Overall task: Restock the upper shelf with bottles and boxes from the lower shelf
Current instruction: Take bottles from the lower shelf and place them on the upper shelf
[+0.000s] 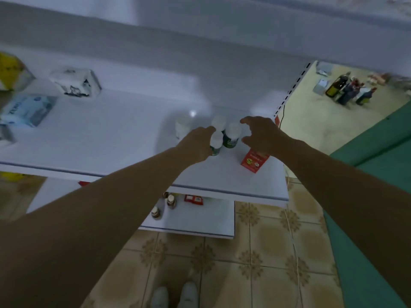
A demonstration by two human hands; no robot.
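On the white upper shelf stand three green bottles with white caps in a cluster. My left hand is closed around the nearest bottle. A second bottle stands just right of it, and a third behind. My right hand hovers with fingers spread beside the second bottle, holding nothing. A red box lies on the shelf under my right wrist. A white jar stands left of the cluster. On the lower shelf remain two brown bottles and a red box.
Tissue packs and a white box sit at the upper shelf's left. A yellow pack is at far left. Beyond the shelf's right end, dark bottles stand on the floor. A green surface lies right. My shoes are on tiled floor.
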